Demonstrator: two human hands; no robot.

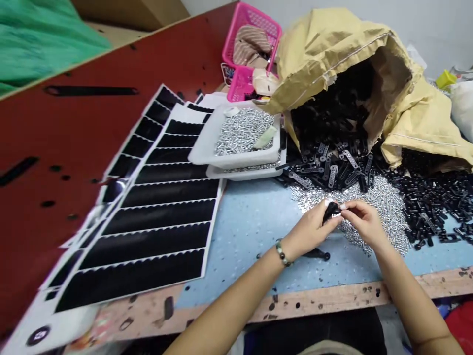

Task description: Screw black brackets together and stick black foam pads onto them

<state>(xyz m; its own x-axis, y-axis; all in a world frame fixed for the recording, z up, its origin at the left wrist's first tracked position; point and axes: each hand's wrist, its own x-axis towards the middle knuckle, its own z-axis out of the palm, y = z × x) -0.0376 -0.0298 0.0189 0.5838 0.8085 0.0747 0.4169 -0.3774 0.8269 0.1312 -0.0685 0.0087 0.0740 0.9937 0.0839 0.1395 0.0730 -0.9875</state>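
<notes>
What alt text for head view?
Left hand holds a black part, right hand at its end, above silver pieces on a blue surface. Behind, a bag spills black pieces beside a tray of silver ones; striped sheets lie left.

No legible text or numbers

I see a black piece point(330, 212), silvery pins point(386, 212), a speckled light-blue worktop point(254, 212), a tan bag point(332, 37), a bright pink basket point(260, 19), brown cloth point(251, 43) with pale stripes.
</notes>
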